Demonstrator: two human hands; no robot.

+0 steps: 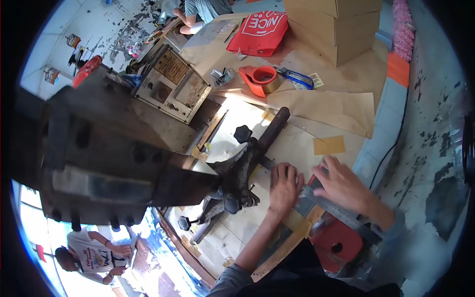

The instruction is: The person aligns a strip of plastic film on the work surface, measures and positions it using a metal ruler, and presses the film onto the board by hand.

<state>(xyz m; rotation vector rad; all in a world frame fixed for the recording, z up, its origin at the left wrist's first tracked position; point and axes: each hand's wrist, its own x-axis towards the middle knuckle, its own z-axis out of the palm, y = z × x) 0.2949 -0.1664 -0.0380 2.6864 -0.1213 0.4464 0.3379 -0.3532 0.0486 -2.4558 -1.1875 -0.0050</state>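
Observation:
A long steel ruler (341, 213) lies slantwise across the work surface and reaches past its near edge. My left hand (283, 190) rests on its upper part, fingers bent and close together over the metal. Just to the right is my right hand (341, 184), slightly smeared, with thumb and fingers pinched near a slim red pen-like thing (311, 178). Its tip and exact kind cannot be made out. Left of my hands stands a dark metal clamp bracket (237, 171) with black knobs, fixed to a bar (275, 129).
A bulky dark machine head (99, 158) overhangs the left. Behind are a control box (173, 84), a red tape dispenser (260, 79), a blue utility knife (295, 77), a red bag (260, 32) and cardboard boxes (334, 29). A red stool (336, 245) stands below. Two other people (94, 252) are farther off.

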